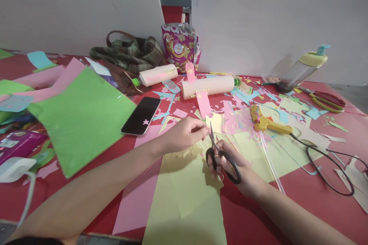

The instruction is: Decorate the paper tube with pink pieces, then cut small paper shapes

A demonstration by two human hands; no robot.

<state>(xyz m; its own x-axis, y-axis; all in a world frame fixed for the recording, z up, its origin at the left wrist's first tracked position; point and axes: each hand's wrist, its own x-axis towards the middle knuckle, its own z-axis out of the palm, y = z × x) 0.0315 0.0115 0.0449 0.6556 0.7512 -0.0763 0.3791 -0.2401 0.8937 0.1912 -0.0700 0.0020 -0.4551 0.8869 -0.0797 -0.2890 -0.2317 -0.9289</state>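
Note:
In my right hand point(230, 162) is a pair of scissors point(214, 147) with black handles, their narrow blades pointing away from me and nearly together. My left hand point(186, 134) is closed in a pinch beside the blade tips. Whatever its fingertips hold is too small to make out. Just behind the tips shows a small pale yellow paper piece point(216, 123). Below both hands lie pale yellow paper sheets point(186, 199), overlapping a pink sheet point(138, 191). Beyond them, a cream paper-wrapped tube point(215, 87) with a green cap carries pink star-marked strips.
A yellow glue gun point(268, 124) with a black cord lies at right among paper scraps. Behind it stand a tilted clear bottle point(299, 72) and pliers point(327, 100). A phone point(141, 116) and green sheet point(83, 118) lie left. A snack bag point(179, 48) stands at the back.

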